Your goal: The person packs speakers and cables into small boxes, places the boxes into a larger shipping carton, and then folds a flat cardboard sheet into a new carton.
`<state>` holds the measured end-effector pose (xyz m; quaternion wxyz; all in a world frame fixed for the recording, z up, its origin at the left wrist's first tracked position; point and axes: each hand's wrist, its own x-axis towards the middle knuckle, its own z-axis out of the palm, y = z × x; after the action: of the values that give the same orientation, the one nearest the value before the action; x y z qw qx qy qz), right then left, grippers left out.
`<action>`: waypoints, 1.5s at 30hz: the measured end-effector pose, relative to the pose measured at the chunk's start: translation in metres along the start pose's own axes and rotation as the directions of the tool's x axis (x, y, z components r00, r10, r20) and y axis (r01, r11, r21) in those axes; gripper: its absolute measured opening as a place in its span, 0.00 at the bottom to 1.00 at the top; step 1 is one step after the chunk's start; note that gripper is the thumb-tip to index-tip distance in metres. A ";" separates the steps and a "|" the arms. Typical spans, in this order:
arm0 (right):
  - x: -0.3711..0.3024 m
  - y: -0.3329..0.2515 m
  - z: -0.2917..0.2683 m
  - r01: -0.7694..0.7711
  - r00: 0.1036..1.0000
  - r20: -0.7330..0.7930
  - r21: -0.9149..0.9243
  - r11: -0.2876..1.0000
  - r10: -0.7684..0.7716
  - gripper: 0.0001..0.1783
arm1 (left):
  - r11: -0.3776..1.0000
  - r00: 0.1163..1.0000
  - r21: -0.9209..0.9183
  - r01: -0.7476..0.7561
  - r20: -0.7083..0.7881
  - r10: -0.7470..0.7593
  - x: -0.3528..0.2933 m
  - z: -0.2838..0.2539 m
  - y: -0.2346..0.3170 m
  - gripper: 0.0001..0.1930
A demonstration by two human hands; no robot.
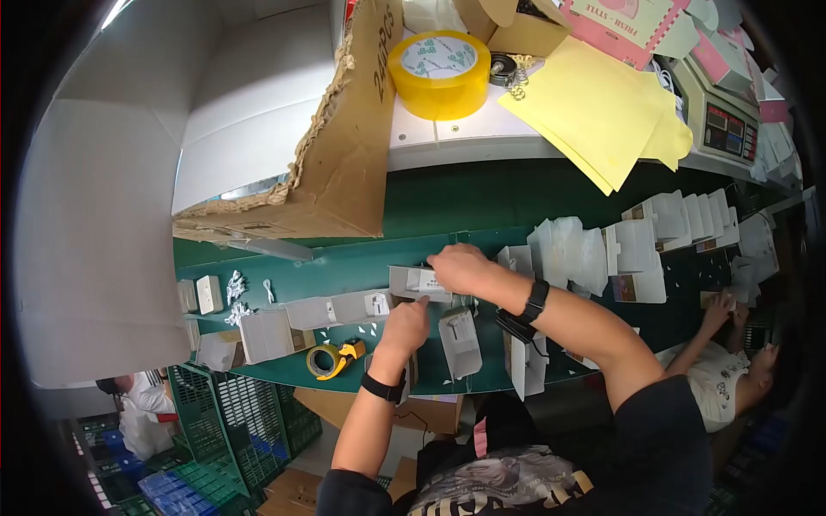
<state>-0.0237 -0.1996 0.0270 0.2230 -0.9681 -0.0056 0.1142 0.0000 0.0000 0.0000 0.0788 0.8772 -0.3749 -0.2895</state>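
Note:
A small open white carton [420,281] with a printed panel inside lies on the green bench in front of me. My right hand [465,268] is closed at its far right edge, fingers bent over the rim. From the near side my left hand [406,327] is curled, with its index finger against the carton's front wall; the lower fingers are partly hidden. Another open carton [460,342] stands just right of my left hand. On the left, a row of open cartons [351,308] adjoins the one I touch. A yellow tape dispenser [337,357] lies near the bench's front edge.
A large brown cardboard box [344,163] rises at the far left. On the shelf sit a tape roll [440,73], yellow sheets [602,112] and a scale [727,129]. White cables [235,286] lie left; stacked cartons [637,249] right. A co-worker's hands [718,314] are far right.

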 end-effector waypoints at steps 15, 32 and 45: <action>-0.087 -0.020 -0.062 0.007 0.917 -0.399 -0.012 1.000 -0.011 0.16 | 0.896 0.923 -0.420 -0.143 -0.385 -0.033 -0.124 -0.092 0.052 0.10; -0.005 0.002 0.012 -0.175 0.958 -0.197 0.175 0.969 0.208 0.16 | 0.310 0.998 -0.951 -0.018 0.000 0.060 -0.212 -0.007 0.023 0.12; -0.073 -0.040 -0.048 -0.075 0.977 -0.187 0.157 0.985 0.104 0.25 | 0.123 0.978 -0.990 0.070 0.044 -0.206 -0.258 0.049 0.022 0.16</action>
<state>-0.0825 -0.1889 0.1027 0.2888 -0.9545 0.0686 0.0291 -0.1831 0.1697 0.0832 0.6268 0.6536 -0.0052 -0.4241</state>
